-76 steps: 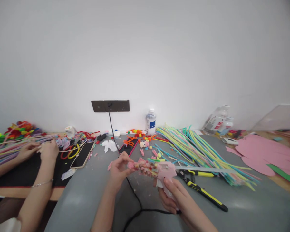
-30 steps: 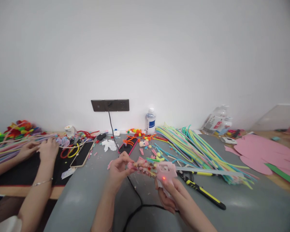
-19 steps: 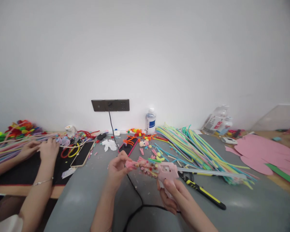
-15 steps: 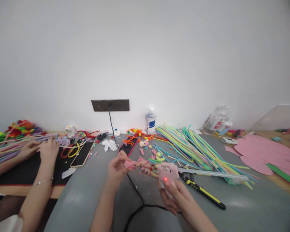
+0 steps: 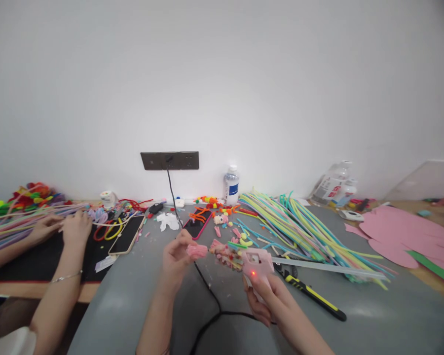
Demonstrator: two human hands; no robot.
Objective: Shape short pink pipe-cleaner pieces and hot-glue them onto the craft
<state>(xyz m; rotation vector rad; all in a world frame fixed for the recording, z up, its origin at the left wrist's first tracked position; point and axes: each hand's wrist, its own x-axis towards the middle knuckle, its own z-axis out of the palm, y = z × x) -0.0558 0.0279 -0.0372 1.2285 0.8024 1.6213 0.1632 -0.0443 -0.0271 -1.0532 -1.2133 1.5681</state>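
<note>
A small pink fuzzy piece (image 5: 197, 251), which looks like bent pipe cleaner, is pinched in the fingertips of my left hand (image 5: 175, 261). My right hand (image 5: 262, 298) is wrapped round the handle of a pale pink hot glue gun (image 5: 258, 261) with a red light lit on its side. The gun's nozzle end, crusted with pink and multicoloured bits, faces left toward the pink piece, with a small gap between them. A long translucent glue stick (image 5: 325, 266) sticks out of the gun's back. Its black cord (image 5: 240, 315) runs over the grey table.
Pastel pipe cleaners (image 5: 292, 222) lie in a bundle behind the gun, beside a yellow-black utility knife (image 5: 313, 296). Pink paper shapes (image 5: 395, 231) are at right. A water bottle (image 5: 231, 186) stands by the wall. Phones (image 5: 128, 235) lie left, near another person's hands (image 5: 76, 229).
My left hand has drawn the pink piece slightly left, away from the nozzle, so a gap now shows. My right hand and the glue gun have hardly moved.
</note>
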